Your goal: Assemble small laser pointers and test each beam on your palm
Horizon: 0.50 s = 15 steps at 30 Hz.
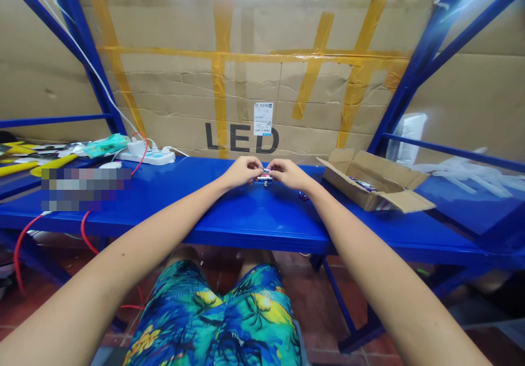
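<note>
Centrally in frame, the bare left hand (243, 171) and bare right hand (289, 173), nearly closed, pinch a small red-and-white piece (264, 178).

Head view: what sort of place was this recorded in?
Probably a small workshop or assembly station: a blue work table set within a blue rack frame, with a power strip and an open cardboard box on it.

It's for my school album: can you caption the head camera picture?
Left hand and right hand holding small parts at a blue table, near an open cardboard box.
</note>
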Each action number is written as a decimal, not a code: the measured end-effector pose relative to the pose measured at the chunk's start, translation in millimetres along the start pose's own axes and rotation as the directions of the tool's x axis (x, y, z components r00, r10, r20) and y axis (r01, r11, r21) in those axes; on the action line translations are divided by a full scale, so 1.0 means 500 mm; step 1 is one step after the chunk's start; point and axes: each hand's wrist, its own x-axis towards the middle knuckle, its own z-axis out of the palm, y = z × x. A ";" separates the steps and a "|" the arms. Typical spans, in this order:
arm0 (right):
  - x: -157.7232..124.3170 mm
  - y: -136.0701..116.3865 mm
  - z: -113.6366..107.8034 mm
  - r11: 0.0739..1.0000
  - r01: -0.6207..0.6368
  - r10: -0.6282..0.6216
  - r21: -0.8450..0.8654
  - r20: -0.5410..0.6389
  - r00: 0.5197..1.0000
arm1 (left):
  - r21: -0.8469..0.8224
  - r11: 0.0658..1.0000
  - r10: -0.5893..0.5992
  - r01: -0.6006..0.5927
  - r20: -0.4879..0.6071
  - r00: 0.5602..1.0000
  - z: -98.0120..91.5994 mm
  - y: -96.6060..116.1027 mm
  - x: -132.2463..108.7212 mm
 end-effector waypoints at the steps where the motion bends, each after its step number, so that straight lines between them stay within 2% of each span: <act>1: -0.001 -0.001 0.000 1.000 0.010 -0.010 -0.021 0.005 1.000 | 0.004 1.000 0.006 -0.006 0.003 1.000 0.000 0.000 -0.001; 5: 0.001 0.001 0.003 0.998 0.040 -0.041 -0.042 -0.008 0.999 | 0.014 0.999 0.028 -0.028 0.017 0.999 -0.002 -0.002 0.000; 11: 0.006 0.022 0.015 0.999 0.006 -0.001 0.044 -0.123 0.992 | 0.017 1.000 0.022 -0.023 0.049 0.999 -0.005 0.001 0.000; 15: 0.006 0.024 0.011 0.999 0.006 -0.003 0.039 -0.085 0.996 | 0.076 0.997 0.024 -0.029 0.063 0.998 -0.005 0.005 -0.006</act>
